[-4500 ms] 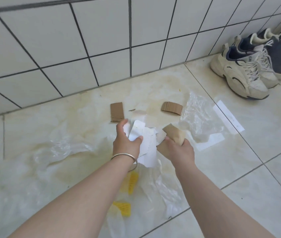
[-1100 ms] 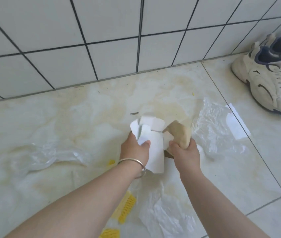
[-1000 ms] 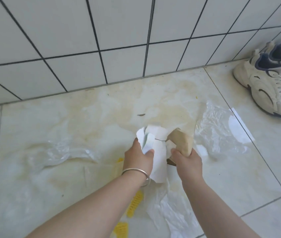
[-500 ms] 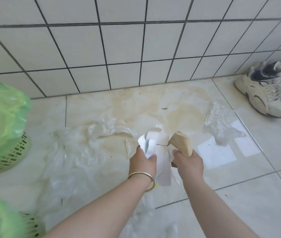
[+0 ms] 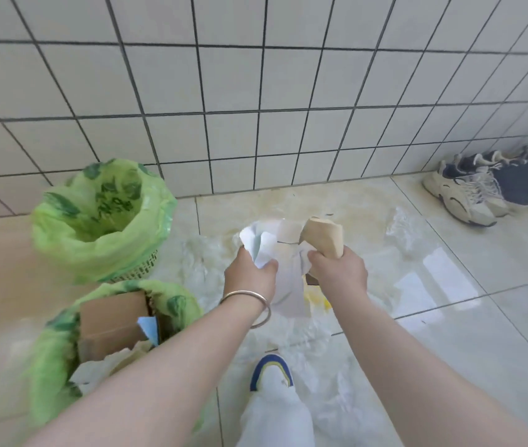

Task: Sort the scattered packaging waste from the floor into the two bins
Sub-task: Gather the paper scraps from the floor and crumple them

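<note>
Now two bins (image 5: 101, 221); left hand (image 5: 249, 275) grips papers (image 5: 285, 253), right hand (image 5: 340, 269) cardboard (image 5: 323, 237).

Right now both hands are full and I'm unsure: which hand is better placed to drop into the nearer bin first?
Probably the left hand: gripping white paper, it's on the side of the nearer bin.
</note>
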Demonstrator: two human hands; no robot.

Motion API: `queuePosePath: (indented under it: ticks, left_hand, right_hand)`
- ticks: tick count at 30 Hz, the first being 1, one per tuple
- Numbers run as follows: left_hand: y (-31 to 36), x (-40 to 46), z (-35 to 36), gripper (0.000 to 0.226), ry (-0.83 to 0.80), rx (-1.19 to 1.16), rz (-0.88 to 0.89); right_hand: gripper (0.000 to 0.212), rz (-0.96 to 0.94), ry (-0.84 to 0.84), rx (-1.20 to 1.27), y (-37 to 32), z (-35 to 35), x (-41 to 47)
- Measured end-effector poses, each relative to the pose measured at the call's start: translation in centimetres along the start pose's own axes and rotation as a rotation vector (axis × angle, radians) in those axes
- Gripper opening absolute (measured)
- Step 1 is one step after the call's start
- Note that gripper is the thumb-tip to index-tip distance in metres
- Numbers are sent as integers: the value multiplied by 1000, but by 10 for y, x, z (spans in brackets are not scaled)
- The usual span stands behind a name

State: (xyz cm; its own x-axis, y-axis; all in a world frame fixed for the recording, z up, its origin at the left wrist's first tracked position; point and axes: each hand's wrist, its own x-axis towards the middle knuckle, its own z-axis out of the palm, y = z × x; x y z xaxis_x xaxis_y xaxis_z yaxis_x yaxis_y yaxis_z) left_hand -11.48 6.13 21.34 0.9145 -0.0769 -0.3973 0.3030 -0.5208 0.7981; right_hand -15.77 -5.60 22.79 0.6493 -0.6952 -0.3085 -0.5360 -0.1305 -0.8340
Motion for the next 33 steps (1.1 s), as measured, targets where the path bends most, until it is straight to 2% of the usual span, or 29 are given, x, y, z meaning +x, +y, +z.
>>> queuePosePath:
  ticks: [6,10,13,16,20,25,30,33]
  left_hand:
    - [-13,-46,-107,42,135,13,49]
    - [-28,-75,-153,44,165,-6,40]
    - [-38,-87,-176,29,167,-12,32]
    - [-49,-89,-190,24,159,-50,30]
    - [-77,-80,-197,45,142,-70,6]
    - [-114,-60,-198,43,106,-59,-33]
    - [-156,-38,-200,47,79,-18,-132]
    - [-178,-26,-196,44,59,-9,-173]
  right_hand:
    - [8,-122,-145,50,-49,36,-84]
    - [7,-165,-210,60,-65,53,-128]
    - [9,-183,-240,65,-68,62,-152]
    - [10,-207,-276,72,-64,74,-163]
    - [25,-219,-292,53,-49,100,-167]
    - [26,-210,-349,-42,-23,140,-159]
    - [28,-77,-514,-219,-2,170,-141]
    - [21,-5,-608,-320,6,186,-131]
